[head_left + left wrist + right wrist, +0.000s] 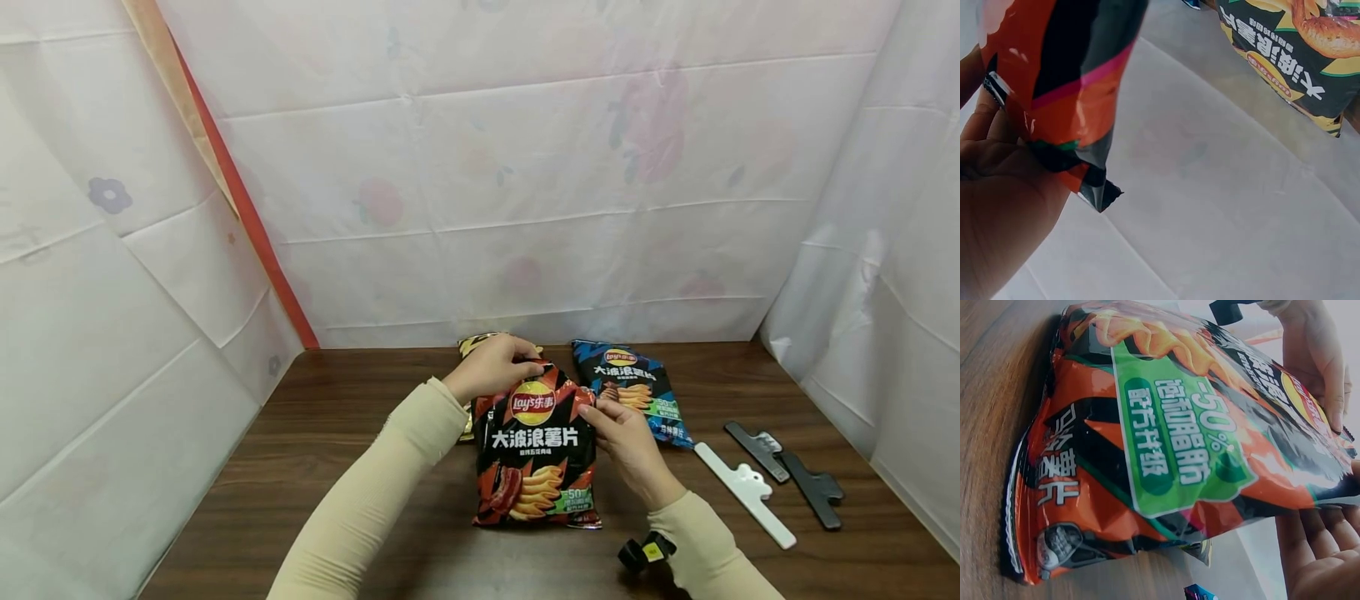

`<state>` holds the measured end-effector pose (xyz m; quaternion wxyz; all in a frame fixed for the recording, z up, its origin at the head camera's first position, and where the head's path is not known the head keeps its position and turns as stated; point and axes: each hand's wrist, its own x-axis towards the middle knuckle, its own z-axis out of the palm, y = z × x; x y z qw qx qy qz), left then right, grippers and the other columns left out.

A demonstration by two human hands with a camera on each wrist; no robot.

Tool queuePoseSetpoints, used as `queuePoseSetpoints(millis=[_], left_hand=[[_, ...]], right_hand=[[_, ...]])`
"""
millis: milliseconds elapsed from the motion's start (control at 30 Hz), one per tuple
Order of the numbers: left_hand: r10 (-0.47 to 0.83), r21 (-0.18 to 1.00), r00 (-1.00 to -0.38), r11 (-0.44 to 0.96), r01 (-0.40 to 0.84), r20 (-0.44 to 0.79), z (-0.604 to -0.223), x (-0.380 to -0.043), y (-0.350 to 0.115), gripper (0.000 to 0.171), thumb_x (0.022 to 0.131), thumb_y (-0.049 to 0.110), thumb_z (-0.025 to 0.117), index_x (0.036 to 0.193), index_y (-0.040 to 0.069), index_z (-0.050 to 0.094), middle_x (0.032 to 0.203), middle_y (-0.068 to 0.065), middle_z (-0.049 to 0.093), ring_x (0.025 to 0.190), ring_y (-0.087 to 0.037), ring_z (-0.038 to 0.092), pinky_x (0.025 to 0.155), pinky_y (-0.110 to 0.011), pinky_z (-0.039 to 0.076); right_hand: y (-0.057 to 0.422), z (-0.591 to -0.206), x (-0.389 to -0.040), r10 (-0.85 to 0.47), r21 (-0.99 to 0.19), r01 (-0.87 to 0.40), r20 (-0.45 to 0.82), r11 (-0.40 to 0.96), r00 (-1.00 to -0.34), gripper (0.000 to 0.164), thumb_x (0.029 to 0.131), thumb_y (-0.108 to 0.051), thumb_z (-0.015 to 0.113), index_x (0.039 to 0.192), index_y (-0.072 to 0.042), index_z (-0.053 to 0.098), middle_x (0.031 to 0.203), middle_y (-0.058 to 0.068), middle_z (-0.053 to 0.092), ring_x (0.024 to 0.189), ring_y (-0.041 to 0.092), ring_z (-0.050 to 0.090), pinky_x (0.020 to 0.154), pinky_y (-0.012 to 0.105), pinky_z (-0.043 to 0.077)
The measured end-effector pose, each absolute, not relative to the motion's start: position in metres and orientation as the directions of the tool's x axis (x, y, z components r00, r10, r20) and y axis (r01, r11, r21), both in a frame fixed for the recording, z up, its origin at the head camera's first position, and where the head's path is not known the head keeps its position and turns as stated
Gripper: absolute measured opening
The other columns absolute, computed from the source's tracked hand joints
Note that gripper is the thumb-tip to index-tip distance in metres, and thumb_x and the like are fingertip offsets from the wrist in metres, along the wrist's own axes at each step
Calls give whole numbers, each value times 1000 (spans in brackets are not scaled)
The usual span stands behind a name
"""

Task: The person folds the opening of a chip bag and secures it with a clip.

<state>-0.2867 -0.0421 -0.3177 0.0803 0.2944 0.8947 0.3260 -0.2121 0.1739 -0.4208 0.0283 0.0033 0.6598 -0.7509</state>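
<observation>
At the middle of the desk (262,467), the red chip bag (536,467) is pinched near its top by the left hand (495,367) and at its side by the right hand (632,448), while three clips (742,486) are left unused.

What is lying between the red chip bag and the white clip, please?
In the head view, the right hand lies between the red chip bag and the white clip; past its wrist, bare tabletop reaches to the clip.

Creased pale floral sheeting (480,167) backs a dark wood-grain table (322,417).
</observation>
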Motion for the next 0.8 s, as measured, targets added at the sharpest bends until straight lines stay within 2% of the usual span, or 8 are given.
queuePoseSetpoints(millis=[133,233,367,567,700,800], left_hand=[[582,642,-812,605,471,47,-319,-287,-43,16,98,26,61,88,18,71,61,2,52,45,-10,38,50,-25,37],[583,649,-811,598,470,49,-319,-287,-43,16,98,26,61,89,18,72,62,2,54,46,-9,39,51,-25,37],[582,659,-812,594,462,46,-319,-288,-44,15,98,26,62,95,18,74,64,2,57,48,-9,40,52,-25,37],[584,661,-811,593,460,40,-320,-289,-45,14,98,27,61,98,19,73,64,3,56,50,-9,42,53,-26,38],[595,657,-803,590,469,39,-319,-290,-45,14,98,27,61,95,19,72,60,3,52,47,-10,40,52,-26,38],[608,653,-793,587,478,33,-319,-290,-47,15,98,27,61,99,18,73,61,2,53,45,-10,38,53,-26,39]], right_hand=[[176,-420,-212,-35,-991,51,-47,-121,-998,43,98,-26,61,128,5,59,100,-8,71,92,6,70,81,26,57],[178,-418,-212,-24,-991,64,-62,-119,-998,51,98,-26,61,135,8,53,103,-7,71,93,5,70,82,25,56],[180,-415,-211,-25,-991,68,-65,-117,-998,51,99,-24,60,136,9,51,103,-7,71,94,3,69,83,24,56],[183,-414,-210,-38,-994,46,-43,-95,-998,42,98,-22,62,128,7,59,101,-11,68,93,3,68,82,24,56],[184,-413,-210,-34,-997,45,-43,-60,-998,49,97,-23,63,133,9,54,107,-9,68,94,2,68,83,25,56],[184,-413,-209,-29,-998,42,-40,-53,-999,50,97,-22,63,134,11,53,110,-5,69,93,2,69,84,26,56]])
